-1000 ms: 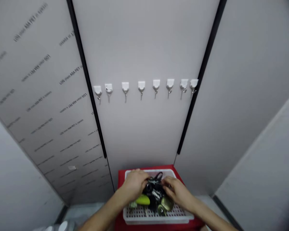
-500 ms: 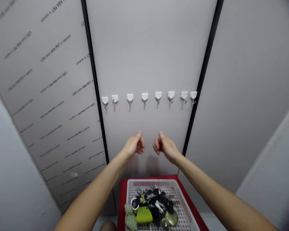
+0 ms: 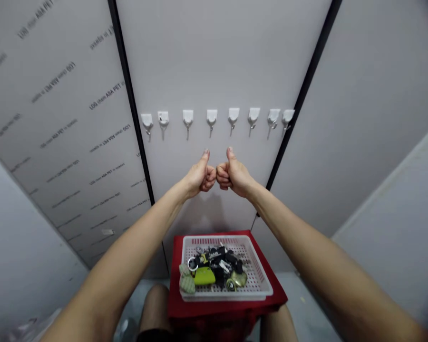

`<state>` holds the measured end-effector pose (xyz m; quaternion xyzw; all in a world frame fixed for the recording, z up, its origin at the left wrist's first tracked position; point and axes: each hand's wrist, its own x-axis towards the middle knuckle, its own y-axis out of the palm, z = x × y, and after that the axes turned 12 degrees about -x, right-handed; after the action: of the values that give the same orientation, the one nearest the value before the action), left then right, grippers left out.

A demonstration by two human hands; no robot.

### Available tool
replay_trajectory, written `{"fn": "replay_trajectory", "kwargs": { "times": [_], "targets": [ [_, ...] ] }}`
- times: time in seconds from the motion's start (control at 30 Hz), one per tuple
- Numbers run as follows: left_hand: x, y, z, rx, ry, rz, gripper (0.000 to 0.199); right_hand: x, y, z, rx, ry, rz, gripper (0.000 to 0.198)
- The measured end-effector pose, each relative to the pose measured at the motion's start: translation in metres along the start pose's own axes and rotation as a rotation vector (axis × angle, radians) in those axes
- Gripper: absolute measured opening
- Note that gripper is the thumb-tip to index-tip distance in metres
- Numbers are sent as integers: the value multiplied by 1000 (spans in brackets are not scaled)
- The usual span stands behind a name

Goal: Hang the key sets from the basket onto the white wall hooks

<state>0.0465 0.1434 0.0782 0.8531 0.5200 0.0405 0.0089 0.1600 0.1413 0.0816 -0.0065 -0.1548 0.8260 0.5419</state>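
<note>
Left hand point(image 3: 200, 175) and right hand point(image 3: 233, 173) are curled into fists, thumbs up, knuckles meeting or nearly so; no object shows in either. Just above the fists, hooks point(image 3: 211, 116) line the wall point(image 3: 217, 57), spaced apart, probably so hung things stay separate. Below the fists, a basket point(image 3: 231, 298) on a red stand point(image 3: 228, 311) keeps a strap point(image 3: 216, 255) and green pouch point(image 3: 204, 275) together, seemingly for easy reach.

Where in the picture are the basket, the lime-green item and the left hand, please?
Basket point(image 3: 231, 297): head view, on its near rim.
Lime-green item point(image 3: 204, 276): head view, mid-surface.
Left hand point(image 3: 200, 177): head view, middle of the hand.
</note>
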Motion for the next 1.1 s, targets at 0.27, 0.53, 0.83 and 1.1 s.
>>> {"fn": "replay_trajectory", "kwargs": {
  "times": [0.27,0.53,0.83,1.1],
  "targets": [
    [-10,-6,72,170,-90,-32,52,-16,11,-69,-379,10,40,52],
    [-62,-30,153,710,-160,76,19,-59,31,-151,-902,-40,235,23],
    [-75,-19,158,601,-131,95,16,-61,32,-144,-845,-64,340,21],
    [-67,-5,127,133,105,-190,19,-35,26,-78,-323,44,105,18]
  ]
}}
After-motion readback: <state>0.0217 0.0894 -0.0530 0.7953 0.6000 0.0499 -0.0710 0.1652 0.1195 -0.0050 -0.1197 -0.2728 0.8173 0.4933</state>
